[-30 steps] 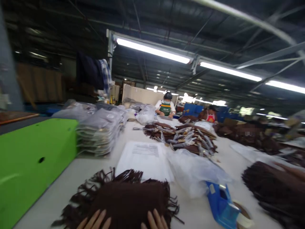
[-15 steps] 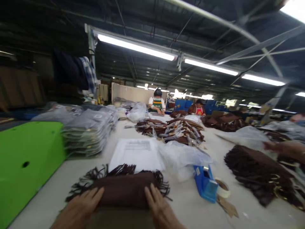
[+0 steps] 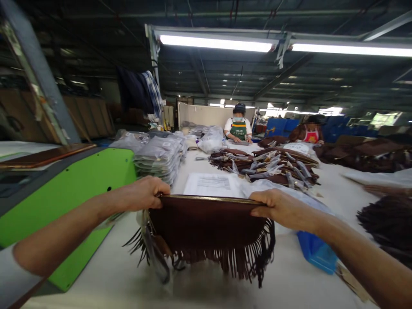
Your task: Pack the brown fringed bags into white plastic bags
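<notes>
A dark brown fringed pouch (image 3: pixel 206 223) hangs upright above the white table, its brass zipper along the top edge. My left hand (image 3: pixel 148 193) pinches the top left corner between thumb and fingers. At the top right corner, my right hand (image 3: pixel 273 206) grips the zipper edge the same way. Fringe dangles from the pouch's sides and bottom. A plastic-wrapped strap (image 3: pixel 156 257) and a small brown tag (image 3: pixel 162 245) hang at its left side. Just behind the pouch lies a printed sheet (image 3: pixel 210 183), partly covered by it.
A green machine panel (image 3: pixel 93 206) stands on the left beside stacked bagged goods (image 3: pixel 157 156). Farther back is a pile of brown fringed pouches (image 3: pixel 267 165). A blue tape dispenser (image 3: pixel 317 253) sits partly behind my right forearm. Two people work across the table.
The pouch lay flat under both open hands; now it is lifted and held upright by its zipper edge. My hands have risen, and the view has turned left.
</notes>
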{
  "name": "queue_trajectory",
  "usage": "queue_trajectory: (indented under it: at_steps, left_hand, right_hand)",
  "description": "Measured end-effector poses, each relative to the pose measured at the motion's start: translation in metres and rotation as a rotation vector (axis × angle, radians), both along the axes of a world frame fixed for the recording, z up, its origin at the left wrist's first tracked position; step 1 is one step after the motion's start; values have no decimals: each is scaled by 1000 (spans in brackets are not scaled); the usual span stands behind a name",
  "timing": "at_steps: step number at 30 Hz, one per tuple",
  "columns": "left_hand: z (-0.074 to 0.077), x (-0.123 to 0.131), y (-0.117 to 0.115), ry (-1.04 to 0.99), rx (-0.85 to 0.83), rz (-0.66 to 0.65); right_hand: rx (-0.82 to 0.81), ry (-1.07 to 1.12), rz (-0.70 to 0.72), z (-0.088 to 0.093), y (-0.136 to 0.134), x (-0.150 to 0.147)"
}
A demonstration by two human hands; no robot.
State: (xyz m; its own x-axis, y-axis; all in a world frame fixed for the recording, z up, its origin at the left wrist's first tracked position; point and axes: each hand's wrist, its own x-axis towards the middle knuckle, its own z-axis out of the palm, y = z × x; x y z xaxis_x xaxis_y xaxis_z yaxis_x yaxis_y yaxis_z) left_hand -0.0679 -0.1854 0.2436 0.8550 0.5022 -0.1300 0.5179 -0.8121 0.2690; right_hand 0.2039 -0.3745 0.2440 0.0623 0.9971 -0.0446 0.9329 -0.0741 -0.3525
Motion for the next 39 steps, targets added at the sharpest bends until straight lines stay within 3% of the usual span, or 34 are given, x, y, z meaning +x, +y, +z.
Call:
queue_trajectory:
  at_steps: [8, 13, 19, 23, 27, 31, 33, 35, 37, 39]
  left_hand:
    - [7, 6, 5, -24, 156, 1]
    - [8, 3, 6, -119, 166, 38]
    - [-14, 14, 18, -66, 225, -20]
    - [-24, 28, 33, -74, 341, -4]
    - [-14, 38, 44, -124, 469, 12]
    - [-8, 29, 39, -166, 624, -10]
    - [-23, 15, 30, -209, 758, -87]
    - [-53, -5, 16, -292, 893, -201]
    - [-99, -27, -5, -411, 975, -304]
    - [-152, -48, -31, -480, 935, -390]
  right_hand:
    - [33, -6, 8, 2, 7, 10]
    - [98, -34, -20, 6, 9, 14]
    - [17, -49, -20, -11, 20, 21]
    - [96, -194, -50, -22, 32, 31]
    - [176, -253, -79, -14, 38, 34]
    - [326, -373, -76, -11, 29, 30]
    - [461, -460, -8, -29, 17, 25]
    - [639, -550, 92, -64, 0, 16]
    - [790, -606, 192, -113, -23, 3]
    - [823, -635, 247, -165, -47, -11]
